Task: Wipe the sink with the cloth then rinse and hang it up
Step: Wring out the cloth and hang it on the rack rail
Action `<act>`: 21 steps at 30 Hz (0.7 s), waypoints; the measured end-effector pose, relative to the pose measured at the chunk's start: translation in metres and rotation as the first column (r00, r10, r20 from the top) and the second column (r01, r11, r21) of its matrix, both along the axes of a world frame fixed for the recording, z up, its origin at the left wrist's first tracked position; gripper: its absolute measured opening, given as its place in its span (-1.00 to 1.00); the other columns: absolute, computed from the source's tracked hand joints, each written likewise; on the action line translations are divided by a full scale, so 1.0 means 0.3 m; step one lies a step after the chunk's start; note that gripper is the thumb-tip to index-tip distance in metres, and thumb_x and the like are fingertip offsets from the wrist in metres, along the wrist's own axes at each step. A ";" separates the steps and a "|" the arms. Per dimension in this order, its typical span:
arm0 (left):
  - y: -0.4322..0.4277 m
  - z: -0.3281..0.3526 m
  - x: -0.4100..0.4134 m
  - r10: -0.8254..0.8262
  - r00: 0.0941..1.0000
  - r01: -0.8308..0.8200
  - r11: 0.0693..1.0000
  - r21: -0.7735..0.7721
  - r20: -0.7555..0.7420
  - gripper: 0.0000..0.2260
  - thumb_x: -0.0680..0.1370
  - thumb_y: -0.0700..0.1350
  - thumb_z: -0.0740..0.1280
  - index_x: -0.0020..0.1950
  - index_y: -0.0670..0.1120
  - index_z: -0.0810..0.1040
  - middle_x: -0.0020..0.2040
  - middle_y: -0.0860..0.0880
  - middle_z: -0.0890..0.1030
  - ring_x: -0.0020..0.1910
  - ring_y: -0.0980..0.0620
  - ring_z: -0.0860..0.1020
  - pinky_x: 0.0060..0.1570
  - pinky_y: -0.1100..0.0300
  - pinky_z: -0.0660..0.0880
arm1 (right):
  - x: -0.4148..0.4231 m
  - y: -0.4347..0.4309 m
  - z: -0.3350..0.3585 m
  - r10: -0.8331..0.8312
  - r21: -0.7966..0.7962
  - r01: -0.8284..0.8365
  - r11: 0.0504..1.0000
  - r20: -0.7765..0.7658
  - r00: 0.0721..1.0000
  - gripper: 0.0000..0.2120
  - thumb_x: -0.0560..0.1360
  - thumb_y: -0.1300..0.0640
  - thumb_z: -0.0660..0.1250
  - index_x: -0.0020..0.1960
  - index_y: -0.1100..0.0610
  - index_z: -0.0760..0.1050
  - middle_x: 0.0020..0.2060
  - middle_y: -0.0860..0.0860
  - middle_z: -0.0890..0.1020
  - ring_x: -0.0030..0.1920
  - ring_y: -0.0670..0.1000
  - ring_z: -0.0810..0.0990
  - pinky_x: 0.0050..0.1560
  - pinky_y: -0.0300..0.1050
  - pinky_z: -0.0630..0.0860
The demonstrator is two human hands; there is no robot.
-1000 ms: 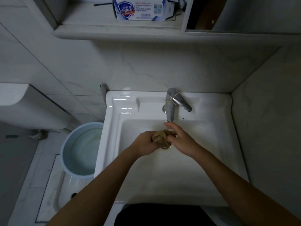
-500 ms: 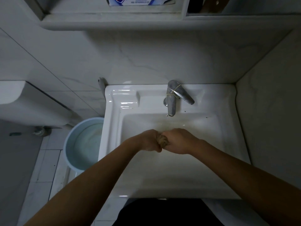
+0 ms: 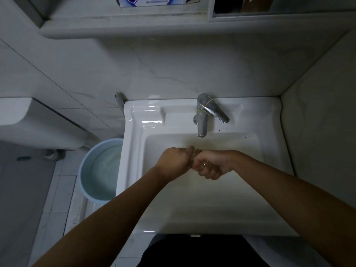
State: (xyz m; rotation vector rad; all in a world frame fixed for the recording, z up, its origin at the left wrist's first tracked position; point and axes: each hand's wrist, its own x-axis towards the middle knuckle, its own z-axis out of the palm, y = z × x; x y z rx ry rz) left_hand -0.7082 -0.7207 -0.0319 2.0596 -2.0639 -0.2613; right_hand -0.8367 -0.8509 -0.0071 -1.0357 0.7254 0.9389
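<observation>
Writing: a white and blue carton (image 3: 152,1) lay on the shelf far behind the faucet, cut off by the frame's top edge; its print was too small and cropped to read.
Faucet (image 3: 202,116): brushed metal, squared spout, flat lever angled off to its right, a thin yellowish rubber band (image 3: 204,109) looped around body and lever.
Sink (image 3: 134,151): glossy white ceramic, rectangular, with a deep square basin in front of the faucet and a shallow moulded recess to the faucet's left; the basin floor below the spout looked faintly yellowed.
Cloth (image 3: 196,152): brownish, twisted into a tight wad, held over the basin just in front of the faucet's spout; only a small knot showed between the two fists.
Left hand (image 3: 176,159): clenched into a fist around the cloth's left end, knuckles up.
Right hand (image 3: 211,164): clenched around the cloth's right end, fingers curled under, wet and shiny, touching the left hand.
Bucket (image 3: 100,170): pale blue, round, smooth plastic, on the floor to the left of the faucet, beside the sink's outer wall.
Wall (image 3: 173,70): pale marble-look tiles with faint grey veins, directly behind the faucet.
</observation>
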 end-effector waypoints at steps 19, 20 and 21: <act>-0.038 0.104 -0.015 0.251 0.949 -0.040 0.692 0.721 -0.189 -0.95 0.47 -0.12 0.40 -0.12 -0.08 0.58 -0.19 -0.06 0.61 -0.22 -0.06 0.56 -0.24 0.18 0.45 | -0.085 0.132 -0.065 0.621 -0.979 0.181 0.097 0.202 0.758 -0.64 0.50 -0.19 0.10 -0.09 0.08 0.47 -0.16 0.05 0.66 -0.16 0.17 0.63 -0.28 -0.10 0.31; -0.032 0.099 -0.032 0.150 0.986 -0.066 0.766 0.639 -0.077 -0.90 0.48 -0.09 0.38 -0.06 -0.09 0.59 -0.10 -0.09 0.66 -0.11 -0.13 0.60 -0.17 0.15 0.46 | -0.080 0.122 -0.066 0.611 -0.987 0.129 0.092 0.158 0.776 -0.56 0.47 -0.25 0.01 -0.19 0.08 0.45 -0.21 0.08 0.66 -0.20 0.19 0.62 -0.29 -0.11 0.30; -0.026 0.093 -0.045 0.079 0.997 -0.075 0.831 0.551 0.016 -0.86 0.51 -0.07 0.35 0.01 -0.10 0.58 -0.03 -0.12 0.67 -0.03 -0.18 0.62 -0.15 0.13 0.44 | -0.077 0.108 -0.070 0.587 -0.990 0.073 0.116 0.128 0.799 -0.52 0.45 -0.27 0.00 -0.23 0.09 0.45 -0.23 0.09 0.66 -0.21 0.19 0.62 -0.28 -0.10 0.33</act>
